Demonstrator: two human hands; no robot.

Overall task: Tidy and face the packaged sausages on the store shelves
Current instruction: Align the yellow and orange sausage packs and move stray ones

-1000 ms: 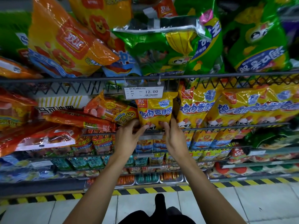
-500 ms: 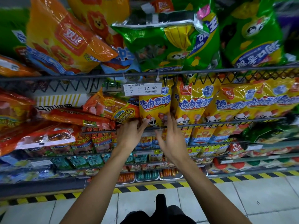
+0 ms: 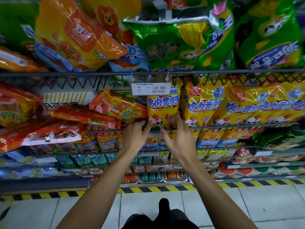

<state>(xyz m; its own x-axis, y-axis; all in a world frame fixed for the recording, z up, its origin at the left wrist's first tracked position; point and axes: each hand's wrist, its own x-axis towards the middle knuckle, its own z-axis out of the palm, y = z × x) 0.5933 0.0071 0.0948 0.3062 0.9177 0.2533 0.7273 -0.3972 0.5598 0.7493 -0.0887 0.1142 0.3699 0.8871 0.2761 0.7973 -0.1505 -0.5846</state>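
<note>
A yellow chicken sausage pack (image 3: 162, 109) stands upright on the middle wire shelf (image 3: 231, 127), just under the 12.00 price tag (image 3: 151, 88). My left hand (image 3: 136, 135) pinches its lower left corner, thumb on the front and fingers curled at its left edge. With fingers spread, my right hand (image 3: 180, 139) lays its index finger against the pack's lower right edge. More yellow chicken sausage packs (image 3: 204, 104) stand in a leaning row to its right.
Orange and red sausage packs (image 3: 115, 109) lie tilted and jumbled left of the yellow pack. Large orange (image 3: 74, 40) and green bags (image 3: 178, 45) overhang from the top shelf. Lower shelves hold small packs (image 3: 105, 139). A yellow-black striped strip (image 3: 148, 190) edges the tiled floor.
The yellow pack has moved up and back onto the shelf, now upright behind the price tag. My right hand let go and spread open; my left stayed at the lower corner.
</note>
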